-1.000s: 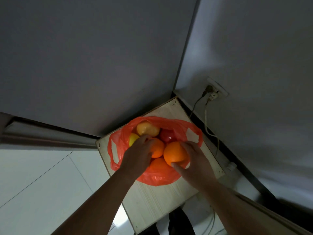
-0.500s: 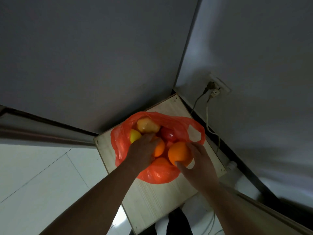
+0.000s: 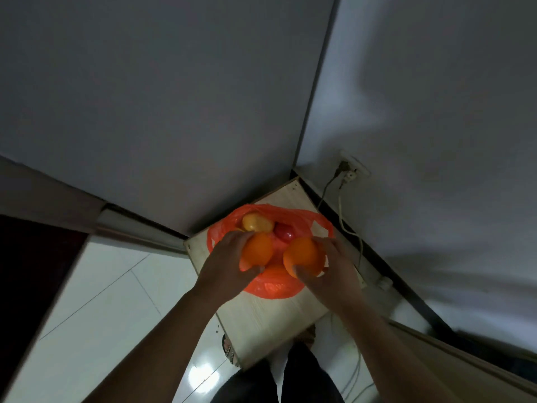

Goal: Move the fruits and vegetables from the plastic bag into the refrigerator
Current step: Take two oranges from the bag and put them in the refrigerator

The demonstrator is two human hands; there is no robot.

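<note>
Oranges: one [image 3: 257,249] clasped in left hand [image 3: 225,267], another [image 3: 302,257] clasped in right hand [image 3: 334,267], both just above open red bag [image 3: 273,287]. Round, bright orange. Yellow fruit [image 3: 257,223] & red fruit [image 3: 284,231] in bag, on wooden stand [image 3: 270,321] in corner.

Bag [image 3: 273,287] on stool [image 3: 270,321]; fruit [image 3: 257,223] inside.

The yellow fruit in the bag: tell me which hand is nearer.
Left. The left hand sits just below the yellow fruit; the right hand is farther, across the bag.
</note>
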